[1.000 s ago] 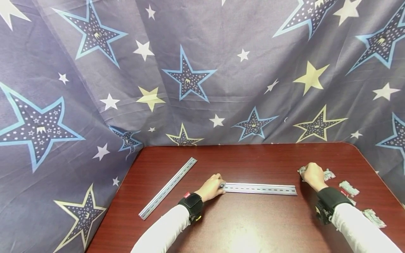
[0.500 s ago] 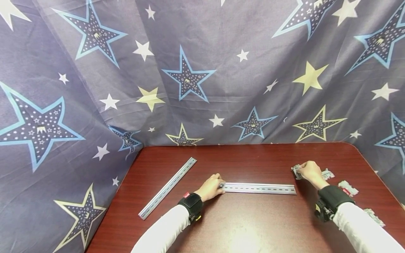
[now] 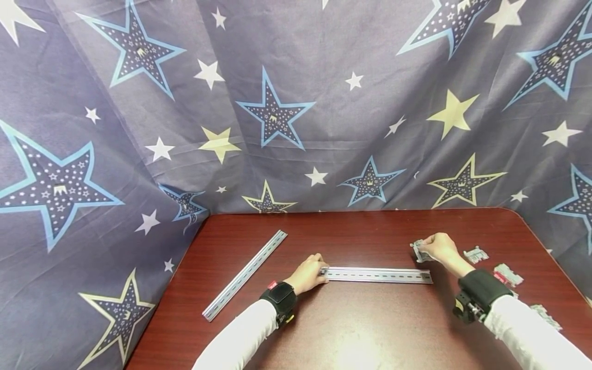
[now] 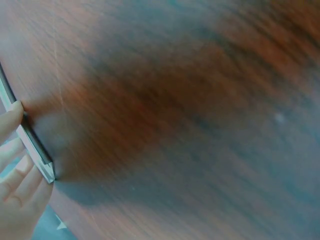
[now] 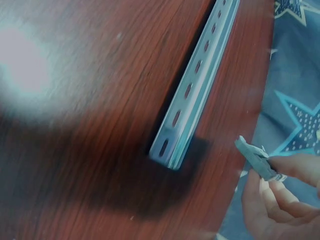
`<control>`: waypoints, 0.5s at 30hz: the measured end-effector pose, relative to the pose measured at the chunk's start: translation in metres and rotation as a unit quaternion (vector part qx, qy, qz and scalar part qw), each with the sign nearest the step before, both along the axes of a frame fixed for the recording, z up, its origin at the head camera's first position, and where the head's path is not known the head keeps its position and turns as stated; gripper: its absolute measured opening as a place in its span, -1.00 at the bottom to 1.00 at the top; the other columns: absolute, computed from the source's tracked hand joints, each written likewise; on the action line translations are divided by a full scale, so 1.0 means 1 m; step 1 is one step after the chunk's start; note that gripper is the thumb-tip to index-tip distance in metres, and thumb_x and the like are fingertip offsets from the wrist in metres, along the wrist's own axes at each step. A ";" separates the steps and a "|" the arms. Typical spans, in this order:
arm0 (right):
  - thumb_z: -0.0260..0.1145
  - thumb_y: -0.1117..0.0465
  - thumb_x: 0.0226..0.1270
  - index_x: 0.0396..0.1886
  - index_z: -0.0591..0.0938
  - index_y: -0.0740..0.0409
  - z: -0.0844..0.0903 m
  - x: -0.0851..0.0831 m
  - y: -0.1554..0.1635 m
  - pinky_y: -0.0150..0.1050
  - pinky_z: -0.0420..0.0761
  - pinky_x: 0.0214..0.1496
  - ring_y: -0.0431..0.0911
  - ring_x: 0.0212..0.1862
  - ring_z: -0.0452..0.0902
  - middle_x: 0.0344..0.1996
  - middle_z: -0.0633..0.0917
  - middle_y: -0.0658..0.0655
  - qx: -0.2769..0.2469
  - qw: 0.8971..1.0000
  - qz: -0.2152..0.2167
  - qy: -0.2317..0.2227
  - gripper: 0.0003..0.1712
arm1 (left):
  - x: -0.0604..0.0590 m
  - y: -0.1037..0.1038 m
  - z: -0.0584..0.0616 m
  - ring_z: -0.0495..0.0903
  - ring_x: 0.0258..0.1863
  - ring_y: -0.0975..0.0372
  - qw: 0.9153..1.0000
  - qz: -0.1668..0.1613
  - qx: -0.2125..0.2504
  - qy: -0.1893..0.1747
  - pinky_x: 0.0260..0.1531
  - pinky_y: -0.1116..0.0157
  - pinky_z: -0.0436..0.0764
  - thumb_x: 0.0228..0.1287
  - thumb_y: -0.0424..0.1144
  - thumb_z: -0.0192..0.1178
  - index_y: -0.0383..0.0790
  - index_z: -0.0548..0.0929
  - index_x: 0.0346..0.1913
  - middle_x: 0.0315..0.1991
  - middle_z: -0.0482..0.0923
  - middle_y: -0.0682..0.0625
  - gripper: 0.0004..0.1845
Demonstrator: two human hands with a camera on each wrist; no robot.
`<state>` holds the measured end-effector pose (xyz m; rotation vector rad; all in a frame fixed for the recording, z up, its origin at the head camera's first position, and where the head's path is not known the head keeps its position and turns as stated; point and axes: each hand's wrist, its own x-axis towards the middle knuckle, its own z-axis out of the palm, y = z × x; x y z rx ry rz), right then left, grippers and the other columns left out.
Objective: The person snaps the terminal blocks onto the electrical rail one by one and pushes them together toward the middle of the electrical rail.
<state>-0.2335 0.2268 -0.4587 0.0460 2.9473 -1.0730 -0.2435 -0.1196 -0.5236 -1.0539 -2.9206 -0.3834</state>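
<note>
A slotted metal DIN rail (image 3: pixel 379 275) lies crosswise at mid-table. My left hand (image 3: pixel 307 275) grips its left end; the left wrist view has the thumb on one edge of the rail (image 4: pixel 36 145) and the fingers on the other. Between thumb and fingers my right hand (image 3: pixel 443 250) pinches a thin grey terminal block (image 3: pixel 419 252), held beyond the rail's right end. In the right wrist view the terminal block (image 5: pixel 257 159) is apart from the rail (image 5: pixel 187 95), whose bare right end shows. What sits under the left fingers is partly hidden.
A second DIN rail (image 3: pixel 245 276) lies slanted on the left of the reddish-brown table (image 3: pixel 361 231). Several terminal blocks lie at the right, among them a grey one (image 3: pixel 476 255) and one with a red part (image 3: pixel 507 275). A star-patterned cloth (image 3: pixel 324 154) hangs behind.
My right hand has moved left with the terminal block, away from the other blocks and towards the rail's right end. The left hand has stayed on the rail.
</note>
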 end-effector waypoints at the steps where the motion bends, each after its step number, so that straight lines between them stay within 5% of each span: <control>1: 0.24 0.30 -0.07 -0.50 0.60 0.50 0.001 0.000 -0.003 -0.19 0.42 -0.44 -0.10 -0.54 0.46 -0.52 0.63 0.33 -0.002 1.000 0.004 0.001 -0.75 | 0.000 0.000 0.000 0.39 -0.34 0.23 1.000 0.001 0.000 0.000 -0.35 0.38 0.38 -0.08 -0.16 0.32 -0.17 0.66 -0.27 -0.36 0.41 0.00 -0.74; 8: 0.17 0.39 -0.04 -0.51 0.60 0.54 0.001 0.004 -0.022 -0.33 0.47 -0.55 -0.08 -0.62 0.56 -0.59 0.63 0.30 -0.051 0.998 0.026 -0.006 -0.79 | -0.001 0.000 0.000 0.39 -0.34 0.24 1.000 0.003 0.000 0.000 -0.37 0.39 0.38 -0.09 -0.17 0.33 -0.16 0.66 -0.28 -0.37 0.41 0.01 -0.75; 15: 0.23 0.36 -0.06 -0.57 0.62 0.45 -0.001 0.004 -0.039 -0.31 0.44 -0.54 -0.07 -0.63 0.56 -0.60 0.64 0.26 -0.041 0.999 0.028 -0.015 -0.84 | 0.000 0.000 -0.002 0.39 -0.34 0.24 1.000 0.006 0.001 0.002 -0.36 0.38 0.39 -0.09 -0.17 0.33 -0.14 0.66 -0.28 -0.37 0.40 0.01 -0.75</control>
